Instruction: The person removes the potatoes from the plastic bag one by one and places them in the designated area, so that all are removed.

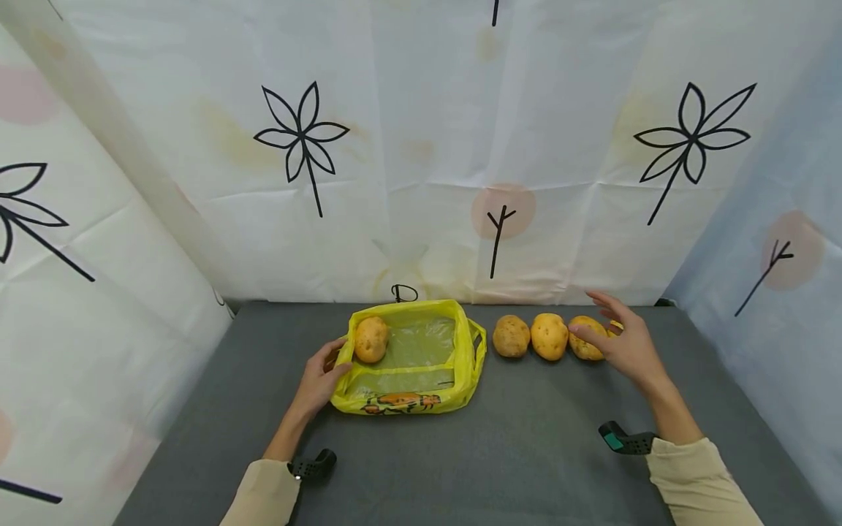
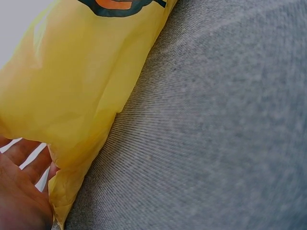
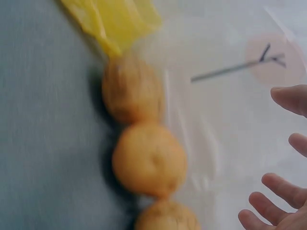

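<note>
A yellow plastic bag (image 1: 401, 380) lies on the table with its mouth wide, and one potato (image 1: 371, 340) sits inside at its left end. My left hand (image 1: 322, 376) touches the bag's left side; in the left wrist view its spread fingers (image 2: 24, 155) are partly hidden by the plastic. Right of the bag, several potatoes stand in a row: a browner potato (image 1: 511, 337), a yellow potato (image 1: 549, 337), another potato (image 1: 587, 338) and one mostly hidden behind my right hand (image 1: 628, 343). That hand hovers over the row's right end, fingers apart and holding nothing.
The grey table (image 1: 500, 453) runs up to a white patterned cloth (image 1: 421, 241) behind the potatoes. Cloth walls also stand at the left and right. Each wrist carries a dark band (image 1: 625, 440). A looped handle (image 1: 479, 343) of the bag points toward the potatoes.
</note>
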### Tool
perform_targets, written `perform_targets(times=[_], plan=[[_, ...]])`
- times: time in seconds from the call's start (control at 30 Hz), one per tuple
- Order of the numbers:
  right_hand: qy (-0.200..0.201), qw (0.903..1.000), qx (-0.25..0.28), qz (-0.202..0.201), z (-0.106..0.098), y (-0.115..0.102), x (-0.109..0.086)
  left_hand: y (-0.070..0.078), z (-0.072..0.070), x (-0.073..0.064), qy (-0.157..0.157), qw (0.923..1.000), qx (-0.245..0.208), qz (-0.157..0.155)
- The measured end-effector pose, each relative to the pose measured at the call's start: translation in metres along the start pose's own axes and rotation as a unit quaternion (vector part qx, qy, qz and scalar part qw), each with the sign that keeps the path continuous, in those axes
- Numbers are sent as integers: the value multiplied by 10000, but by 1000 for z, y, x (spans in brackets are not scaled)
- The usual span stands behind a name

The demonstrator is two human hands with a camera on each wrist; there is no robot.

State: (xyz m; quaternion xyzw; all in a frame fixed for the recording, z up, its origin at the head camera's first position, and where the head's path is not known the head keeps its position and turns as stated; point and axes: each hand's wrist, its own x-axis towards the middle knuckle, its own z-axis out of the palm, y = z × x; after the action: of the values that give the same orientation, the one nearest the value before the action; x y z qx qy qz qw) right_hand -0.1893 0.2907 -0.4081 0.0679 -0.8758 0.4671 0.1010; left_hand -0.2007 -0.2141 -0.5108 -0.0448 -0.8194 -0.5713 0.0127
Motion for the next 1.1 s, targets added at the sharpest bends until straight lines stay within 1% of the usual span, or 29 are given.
perform_targets(times=[0.13, 0.23, 0.5, 0.67, 0.77, 1.1], plan=[[-86, 9995, 264, -144, 18, -12, 0, 1, 0, 1, -27, 10000, 49, 23], [-206, 9985, 423, -272, 33, -17, 1, 0, 1, 1, -25, 10000, 79, 3], [-536, 9946, 817, -362, 77, -31, 9, -1, 0, 1, 9, 9999, 136, 12], [-751, 9906, 1032, -491, 103, -42, 13, -2, 0, 1, 15, 9999, 142, 30], [-868, 9891, 1037, -576, 118, -49, 15, -3, 0, 1, 1, 9999, 146, 45], [-1445, 9777, 1333, -736, 158, -69, 24, -4, -1, 0, -70, 9998, 31, 166]])
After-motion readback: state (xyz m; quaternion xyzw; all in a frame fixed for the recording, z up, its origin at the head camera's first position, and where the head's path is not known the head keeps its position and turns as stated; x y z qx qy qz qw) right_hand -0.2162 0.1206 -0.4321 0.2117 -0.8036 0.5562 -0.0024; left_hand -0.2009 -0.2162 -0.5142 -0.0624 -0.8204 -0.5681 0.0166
